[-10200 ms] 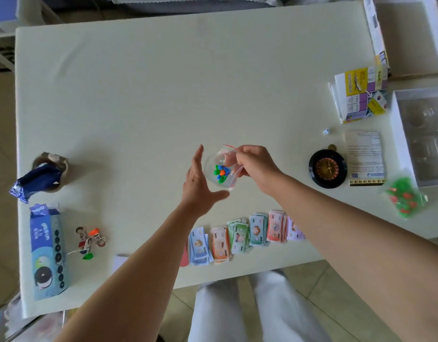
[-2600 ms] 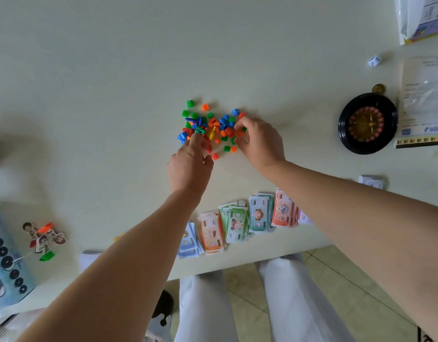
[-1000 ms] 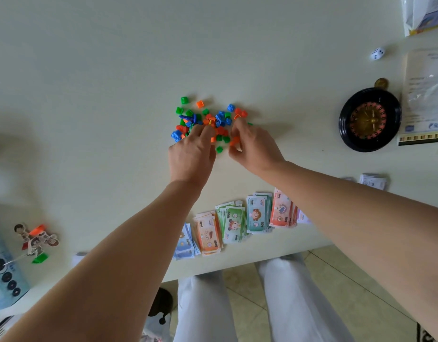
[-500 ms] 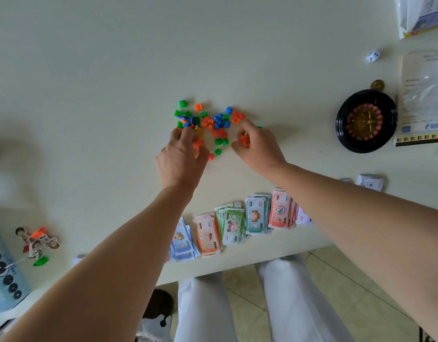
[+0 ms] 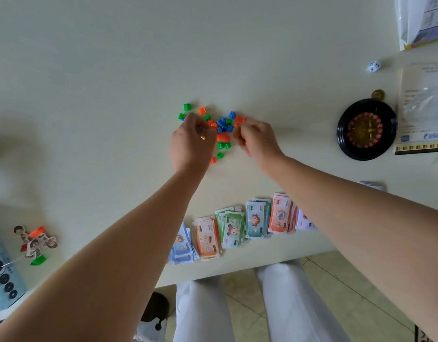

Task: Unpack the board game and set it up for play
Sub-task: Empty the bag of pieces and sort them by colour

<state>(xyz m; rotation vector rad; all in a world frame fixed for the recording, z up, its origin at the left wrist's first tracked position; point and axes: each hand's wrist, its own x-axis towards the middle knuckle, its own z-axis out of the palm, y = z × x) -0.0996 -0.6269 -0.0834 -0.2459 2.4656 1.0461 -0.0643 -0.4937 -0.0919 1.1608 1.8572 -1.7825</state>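
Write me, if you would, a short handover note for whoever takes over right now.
Left hand: fingers curled round a few plastic pieces. Right hand: pinches an orange piece.
Pile of pieces mid-table, colours mixed; banknotes in stacks at the near edge; roulette wheel and die to the right.
Done: money laid out, pieces out loose.
Left: sort pieces by colour, likely; unbag what looks like the board, far right.

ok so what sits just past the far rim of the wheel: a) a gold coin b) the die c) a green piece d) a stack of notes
a: the coin lies right by the far rim of the wheel. The die is farther off, and the notes line the near table edge.
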